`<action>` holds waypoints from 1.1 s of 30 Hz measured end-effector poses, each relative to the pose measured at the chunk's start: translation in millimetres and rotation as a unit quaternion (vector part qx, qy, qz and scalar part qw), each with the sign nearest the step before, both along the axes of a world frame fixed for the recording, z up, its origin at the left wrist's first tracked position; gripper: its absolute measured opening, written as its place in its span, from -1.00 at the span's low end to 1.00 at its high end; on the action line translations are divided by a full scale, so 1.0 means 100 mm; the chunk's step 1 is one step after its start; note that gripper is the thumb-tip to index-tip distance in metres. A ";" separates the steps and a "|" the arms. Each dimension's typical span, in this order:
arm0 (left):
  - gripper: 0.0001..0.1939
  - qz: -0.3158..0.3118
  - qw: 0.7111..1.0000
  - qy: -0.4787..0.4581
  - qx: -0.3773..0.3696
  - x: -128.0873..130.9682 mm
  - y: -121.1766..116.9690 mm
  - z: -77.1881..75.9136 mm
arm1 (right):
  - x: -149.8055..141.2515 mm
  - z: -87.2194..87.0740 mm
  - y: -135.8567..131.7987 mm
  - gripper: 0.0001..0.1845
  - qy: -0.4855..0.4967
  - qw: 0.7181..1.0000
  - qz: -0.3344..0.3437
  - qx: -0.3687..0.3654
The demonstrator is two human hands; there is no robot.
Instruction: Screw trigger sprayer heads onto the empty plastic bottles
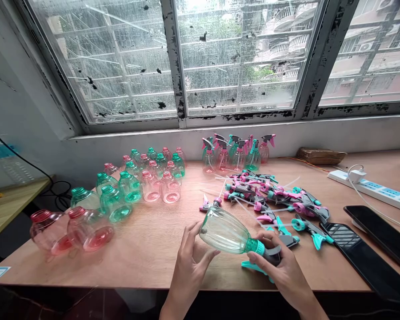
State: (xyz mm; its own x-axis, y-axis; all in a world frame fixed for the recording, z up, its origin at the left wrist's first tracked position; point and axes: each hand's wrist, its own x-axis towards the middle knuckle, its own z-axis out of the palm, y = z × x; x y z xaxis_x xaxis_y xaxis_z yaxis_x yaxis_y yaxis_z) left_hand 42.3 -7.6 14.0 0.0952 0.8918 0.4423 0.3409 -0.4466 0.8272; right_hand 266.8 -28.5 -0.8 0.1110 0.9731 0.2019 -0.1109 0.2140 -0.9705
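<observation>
I hold a clear green spray bottle (225,232) on its side above the table's front edge. My left hand (190,259) cups the bottle's wide base, fingers curved around it. My right hand (280,270) grips the teal collar and grey spray head (270,254) at the bottle's neck, with the teal trigger sticking out below. A pile of loose pink, teal and grey spray heads (273,198) lies just beyond, their thin dip tubes spread out.
Several open green and pink bottles (138,184) stand at the left of the wooden table (146,249). Finished spray bottles (236,153) line the wall. A power strip (370,186), a phone (380,233) and a dark tray (360,255) lie at the right.
</observation>
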 end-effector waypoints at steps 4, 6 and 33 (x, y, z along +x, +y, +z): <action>-0.44 -0.019 0.999 -0.002 -0.029 0.02 -0.03 0.03 | 0.01 0.00 0.00 -0.71 -0.008 1.000 0.000 0.002; -0.44 -0.026 0.999 -0.010 -0.038 0.02 -0.04 0.05 | 0.01 0.00 0.00 -0.72 -0.010 1.000 0.003 0.001; -0.44 -0.018 0.999 -0.016 -0.027 0.02 -0.02 0.04 | 0.00 0.00 0.00 -0.70 -0.012 1.000 -0.002 0.000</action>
State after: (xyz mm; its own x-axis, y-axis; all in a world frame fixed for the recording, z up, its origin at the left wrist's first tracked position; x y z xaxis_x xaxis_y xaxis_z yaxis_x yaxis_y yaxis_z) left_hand 44.4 -9.4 17.8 0.1141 0.9111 0.3962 0.2995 -0.4118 0.8607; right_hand 267.1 -28.1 -0.5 0.1104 0.9725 0.2052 -0.0875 0.2151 -0.9727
